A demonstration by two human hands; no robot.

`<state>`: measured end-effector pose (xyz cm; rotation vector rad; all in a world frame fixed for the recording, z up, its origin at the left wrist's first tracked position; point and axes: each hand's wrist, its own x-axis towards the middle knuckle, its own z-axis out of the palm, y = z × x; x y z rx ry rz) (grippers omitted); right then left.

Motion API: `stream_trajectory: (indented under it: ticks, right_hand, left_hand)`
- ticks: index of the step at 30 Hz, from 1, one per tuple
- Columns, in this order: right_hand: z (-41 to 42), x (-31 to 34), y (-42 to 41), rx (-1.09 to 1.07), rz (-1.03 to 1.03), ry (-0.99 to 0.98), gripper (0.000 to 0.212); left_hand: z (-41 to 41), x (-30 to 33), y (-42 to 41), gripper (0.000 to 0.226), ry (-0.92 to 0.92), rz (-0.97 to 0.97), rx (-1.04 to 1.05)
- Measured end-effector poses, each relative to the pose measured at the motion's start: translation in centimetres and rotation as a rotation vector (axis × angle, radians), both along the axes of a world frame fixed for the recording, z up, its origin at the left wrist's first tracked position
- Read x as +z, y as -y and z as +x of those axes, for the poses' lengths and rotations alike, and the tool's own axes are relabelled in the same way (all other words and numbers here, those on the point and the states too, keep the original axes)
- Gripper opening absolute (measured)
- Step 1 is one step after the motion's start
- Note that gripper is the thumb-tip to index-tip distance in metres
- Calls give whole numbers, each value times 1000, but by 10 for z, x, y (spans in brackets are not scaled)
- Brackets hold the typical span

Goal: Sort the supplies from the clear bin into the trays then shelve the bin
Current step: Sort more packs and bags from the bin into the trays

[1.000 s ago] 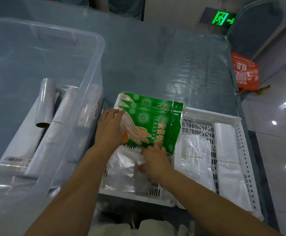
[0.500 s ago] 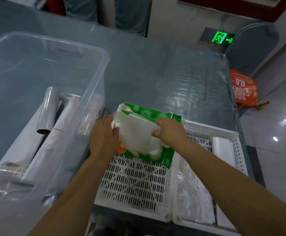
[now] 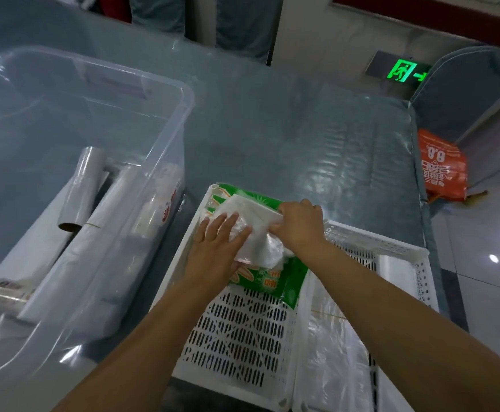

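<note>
**Clear bags laid over the green packs**

We have a bundle of clear plastic bags [image 3: 256,233] lying on top of the green glove packs [image 3: 275,282] at the far end of the left white tray [image 3: 237,337]. Our left hand [image 3: 216,248] lies flat on the bundle, fingers spread and pressing down, gripping nothing. Our right hand [image 3: 299,226] pinches the bundle's far right edge between closed fingers. The near half of this tray shows bare slotted floor.

Touching it on the right, the second white tray [image 3: 391,248] holds more clear bags [image 3: 332,352] along its length. To our left sits the clear bin [image 3: 141,93], with a grey roll [image 3: 79,188] and several long wrapped rolls [image 3: 73,257] lying on its bottom. Everything rests on the blue-grey table [image 3: 272,138]. Beyond its right edge an orange bag [image 3: 442,168] sits on the floor, and a green exit sign [image 3: 400,71] glows on the wall.
</note>
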<state>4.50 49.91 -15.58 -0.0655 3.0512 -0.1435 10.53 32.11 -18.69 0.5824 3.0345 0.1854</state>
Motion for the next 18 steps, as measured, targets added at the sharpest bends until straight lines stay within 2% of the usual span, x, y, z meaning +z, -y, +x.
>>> stream_trajectory:
  ticks: [3,5,10,18]
  right_hand:
    - [3,1,-2,24,60,-88,47]
    - [9,-2,-3,125,103,-182,57]
    - [27,-16,-5,296,43,-201,45]
    - [27,-12,-8,237,-24,-130,44]
  left_hand:
    - [-3,1,-5,70,9,29,28]
    - [-5,0,-9,70,48,79,55]
    - [-6,-3,-14,78,61,96,88]
    - [-4,6,-15,79,106,94,157]
